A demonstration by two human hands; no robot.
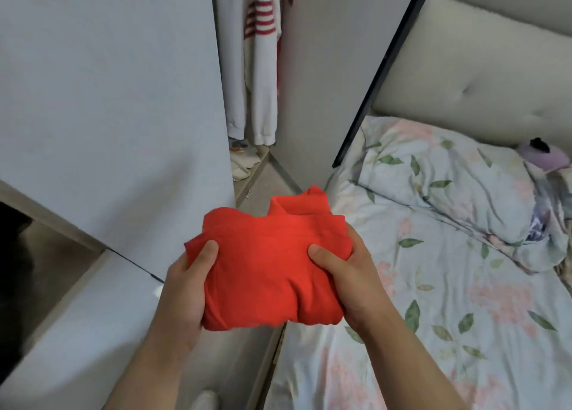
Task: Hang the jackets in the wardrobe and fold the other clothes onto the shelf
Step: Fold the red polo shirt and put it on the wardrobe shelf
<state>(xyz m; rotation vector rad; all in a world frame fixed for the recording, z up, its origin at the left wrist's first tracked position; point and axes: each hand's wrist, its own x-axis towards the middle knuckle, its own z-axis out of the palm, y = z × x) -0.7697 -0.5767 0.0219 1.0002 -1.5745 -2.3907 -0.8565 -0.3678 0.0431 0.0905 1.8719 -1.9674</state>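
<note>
A folded red garment (266,264) is held in the air between the wardrobe and the bed. My left hand (185,289) grips its left edge, thumb on top. My right hand (343,273) grips its right side, thumb pressed into the cloth and fingers wrapped underneath. Behind it the wardrobe stands partly open: a white jacket with red stripes (261,59) hangs inside, next to another pale hanging garment (230,53).
A pale wardrobe door (108,106) fills the left. A second door with a dark edge (328,78) stands at the right of the gap. The bed with floral bedding (433,301) and a pillow (442,180) lies to the right. Small items lie on the wardrobe floor (243,162).
</note>
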